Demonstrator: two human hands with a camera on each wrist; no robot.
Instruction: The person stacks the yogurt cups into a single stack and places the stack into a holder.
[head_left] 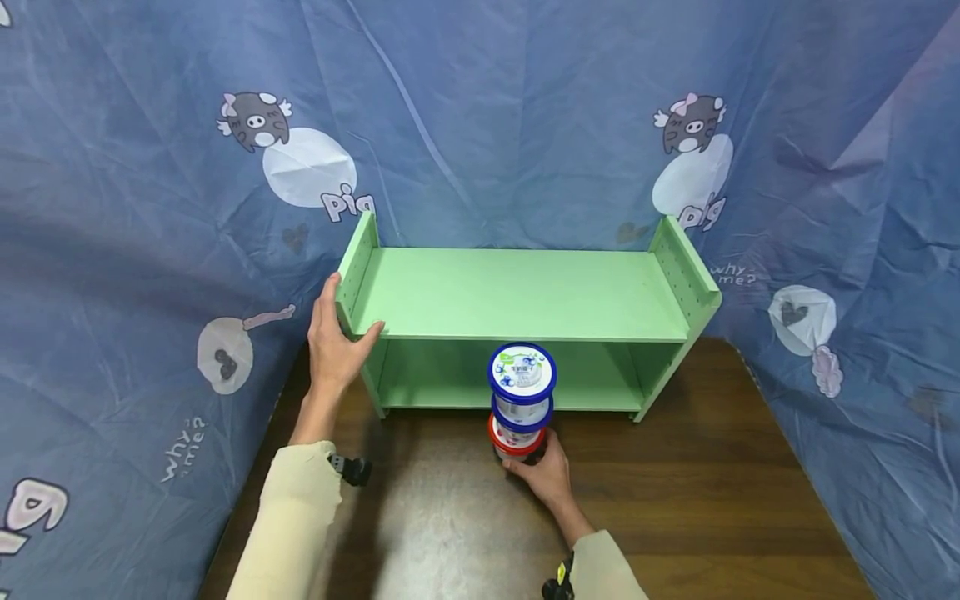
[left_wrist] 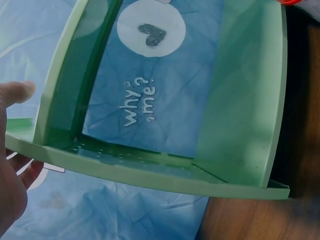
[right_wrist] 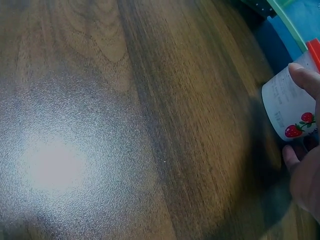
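My left hand (head_left: 335, 350) grips the front left end of a light green two-tier shelf (head_left: 517, 292). In the left wrist view its thumb lies over the top board and its fingers wrap outside the side panel (left_wrist: 150, 177). Three round plastic tubs stand stacked before the shelf. Uppermost is a blue-lidded tub (head_left: 522, 372), then another blue-lidded tub (head_left: 522, 414), and lowest a red-lidded tub (head_left: 506, 447). Around that lowest one my right hand (head_left: 547, 475) curls its thumb and fingers. The right wrist view shows strawberries printed on the white tub (right_wrist: 287, 102).
The shelf stands on a dark wooden table (head_left: 675, 500), close against a blue curtain (head_left: 480, 125) with cartoon pigs. Raised side panels (head_left: 682, 271) bound its top board. Bright glare lies on the table near its front.
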